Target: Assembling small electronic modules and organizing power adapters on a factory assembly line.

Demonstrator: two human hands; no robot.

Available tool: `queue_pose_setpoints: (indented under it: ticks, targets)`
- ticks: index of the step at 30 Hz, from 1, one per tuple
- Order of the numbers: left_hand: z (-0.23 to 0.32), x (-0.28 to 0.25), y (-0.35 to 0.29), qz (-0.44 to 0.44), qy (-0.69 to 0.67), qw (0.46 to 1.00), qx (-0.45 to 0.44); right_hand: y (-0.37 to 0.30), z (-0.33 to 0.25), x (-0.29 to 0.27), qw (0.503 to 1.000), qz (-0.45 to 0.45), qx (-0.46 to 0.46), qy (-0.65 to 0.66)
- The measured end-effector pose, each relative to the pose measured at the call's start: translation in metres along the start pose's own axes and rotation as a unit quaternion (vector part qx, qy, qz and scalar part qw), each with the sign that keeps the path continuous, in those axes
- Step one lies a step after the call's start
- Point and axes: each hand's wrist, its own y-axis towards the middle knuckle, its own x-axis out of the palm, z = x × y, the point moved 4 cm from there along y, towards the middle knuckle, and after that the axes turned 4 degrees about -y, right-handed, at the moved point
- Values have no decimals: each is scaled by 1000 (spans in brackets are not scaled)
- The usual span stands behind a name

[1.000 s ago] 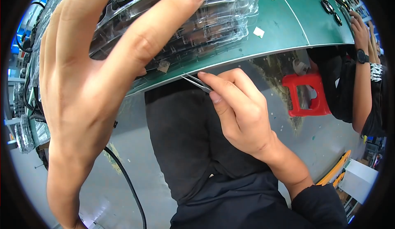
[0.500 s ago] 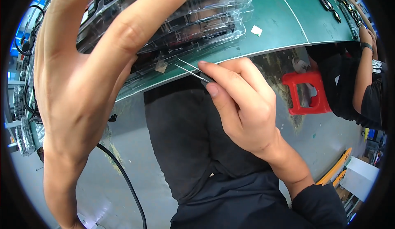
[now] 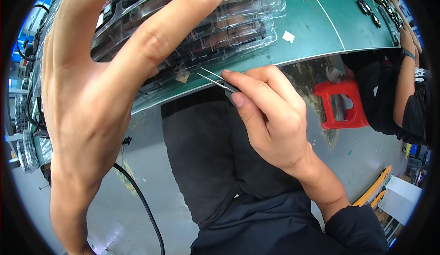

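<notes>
Your right grip (image 3: pixel 277 113) pinches tweezers (image 3: pixel 227 88) pen-style, likely for control, tips parted ahead; your left grip (image 3: pixel 89 94) spreads wide, trays (image 3: pixel 238 34) beyond it stacked, presumably saving bench (image 3: pixel 302 21) space.

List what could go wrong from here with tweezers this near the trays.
The right hand holds tweezers with parted tips close to the stacked clear plastic trays; a slip might scratch or snag one. The left hand, fingers apart, overlaps them in view; a bump might shift them.
</notes>
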Motion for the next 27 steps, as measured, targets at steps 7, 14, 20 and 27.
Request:
queue_pose_setpoints:
  ticks: [7,14,20,27]
  targets:
    - [4,1,7,4,2,1000,1,-1,-3,1,1000,4,-18,-13]
    - [4,-2,3,5,5,1000,-1,-11,-2,6,999,-30,8,7]
    - [-5,2,3,13,18,999,26,-12,4,5,1000,-21,14,3]
    - [-6,-6,5,1,23,998,55,-11,1,7,1000,-21,11,11]
